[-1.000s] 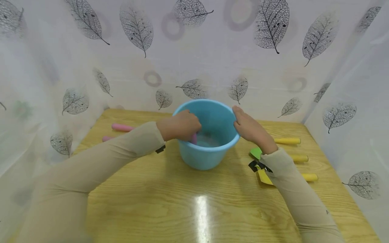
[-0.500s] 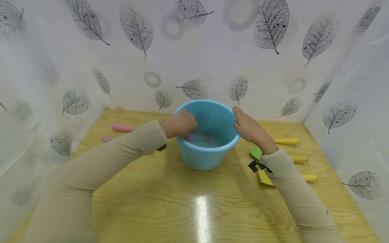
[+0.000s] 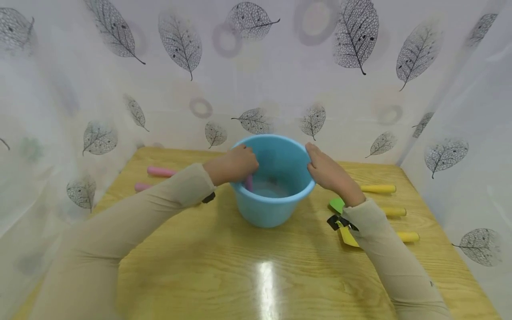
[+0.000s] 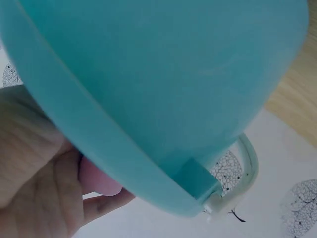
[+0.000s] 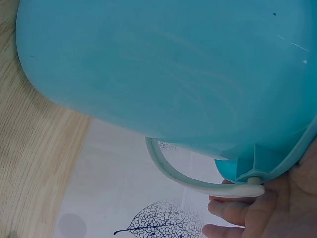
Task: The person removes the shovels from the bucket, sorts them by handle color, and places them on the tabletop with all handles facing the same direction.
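Observation:
A light blue bucket (image 3: 264, 213) stands on the wooden table. My left hand (image 3: 234, 164) reaches over its left rim and grips a pink handle (image 3: 249, 182); the rest of that tool is hidden by the hand and bucket. In the left wrist view, the handle's rounded pink end (image 4: 99, 178) shows between the fingers, beside the rim. My right hand (image 3: 330, 172) holds the bucket's right rim. Seen from the right wrist, its fingers (image 5: 230, 210) lie outside the wall, by the joint of the pale carrying handle (image 5: 198, 183).
Two pink handles (image 3: 160, 171) lie left of the bucket, partly behind my left sleeve. On the right lie several yellow handles (image 3: 378, 189), a green blade (image 3: 337, 205) and a yellow blade (image 3: 347, 235), partly covered by my right arm. A leaf-print curtain (image 3: 256, 71) borders the table (image 3: 224, 275).
My left hand and the pink handle have shifted slightly left inside the bucket. The right hand stays at the rim. The head view has tilted up a little.

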`<state>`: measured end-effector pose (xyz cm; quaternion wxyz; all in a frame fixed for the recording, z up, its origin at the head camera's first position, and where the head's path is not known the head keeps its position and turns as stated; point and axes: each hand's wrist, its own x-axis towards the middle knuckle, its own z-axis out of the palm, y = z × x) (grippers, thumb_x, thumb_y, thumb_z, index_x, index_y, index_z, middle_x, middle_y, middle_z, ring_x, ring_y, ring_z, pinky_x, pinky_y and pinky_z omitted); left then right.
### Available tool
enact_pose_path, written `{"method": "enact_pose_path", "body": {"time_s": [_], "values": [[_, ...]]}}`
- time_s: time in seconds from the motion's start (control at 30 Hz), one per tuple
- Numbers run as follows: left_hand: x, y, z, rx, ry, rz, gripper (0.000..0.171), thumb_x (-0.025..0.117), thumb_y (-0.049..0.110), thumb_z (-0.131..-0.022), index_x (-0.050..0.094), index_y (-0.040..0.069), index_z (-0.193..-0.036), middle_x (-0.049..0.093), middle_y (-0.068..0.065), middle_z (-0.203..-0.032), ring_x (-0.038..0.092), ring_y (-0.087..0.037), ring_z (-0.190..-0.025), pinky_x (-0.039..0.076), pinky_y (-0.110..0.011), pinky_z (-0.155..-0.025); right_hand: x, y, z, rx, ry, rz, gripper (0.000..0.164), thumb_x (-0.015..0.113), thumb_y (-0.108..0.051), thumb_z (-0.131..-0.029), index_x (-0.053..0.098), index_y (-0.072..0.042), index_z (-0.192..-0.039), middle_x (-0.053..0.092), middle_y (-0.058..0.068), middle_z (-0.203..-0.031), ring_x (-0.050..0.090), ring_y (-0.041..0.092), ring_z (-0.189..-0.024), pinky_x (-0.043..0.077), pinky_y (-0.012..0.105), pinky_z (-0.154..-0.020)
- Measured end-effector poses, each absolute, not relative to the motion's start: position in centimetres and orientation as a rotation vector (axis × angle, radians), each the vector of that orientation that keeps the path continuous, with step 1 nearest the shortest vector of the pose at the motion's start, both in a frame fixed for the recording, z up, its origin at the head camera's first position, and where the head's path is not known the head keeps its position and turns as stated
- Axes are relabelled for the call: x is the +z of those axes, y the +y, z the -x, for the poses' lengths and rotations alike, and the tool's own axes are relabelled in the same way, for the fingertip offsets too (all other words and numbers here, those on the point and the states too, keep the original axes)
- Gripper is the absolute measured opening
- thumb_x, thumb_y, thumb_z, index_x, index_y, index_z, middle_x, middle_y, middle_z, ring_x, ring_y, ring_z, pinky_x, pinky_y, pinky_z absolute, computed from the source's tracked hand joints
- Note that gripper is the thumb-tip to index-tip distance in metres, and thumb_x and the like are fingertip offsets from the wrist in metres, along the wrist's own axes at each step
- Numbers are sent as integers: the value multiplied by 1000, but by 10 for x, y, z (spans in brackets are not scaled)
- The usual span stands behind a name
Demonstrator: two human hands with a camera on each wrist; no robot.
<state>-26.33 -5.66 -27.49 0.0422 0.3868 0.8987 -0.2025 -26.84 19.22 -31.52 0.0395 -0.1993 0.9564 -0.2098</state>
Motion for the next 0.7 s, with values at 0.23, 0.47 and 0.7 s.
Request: {"method": "enact_pose_path", "body": {"time_s": [0.23,0.47,0.7], "values": [[-277,-59,265,-738,2838,-1262,12,64,17,-87,72,11,-92,69,-6,-98,59,-23,-93,46,-37,-89,-316,190,268,-575,2955,601,61,27,-11,-94,5,3,-149,8,21,-157,6,37,-146,10,52,-118],[-283,-61,267,-749,2871,-1262,14,68,20,-84,72,13,-96,69,-5,-102,59,-22,-98,44,-39,-95,-313,188,265,-408,2998,594,60,27,-13,-95,6,6,-148,6,23,-157,4,37,-146,8,51,-119],[-285,-60,268,-782,2937,-1295,13,67,18,-84,74,14,-94,69,-5,-98,59,-22,-95,43,-40,-96,-308,186,265,-244,3022,600,60,29,-14,-95,8,9,-147,5,25,-156,5,39,-145,8,51,-119]]}}
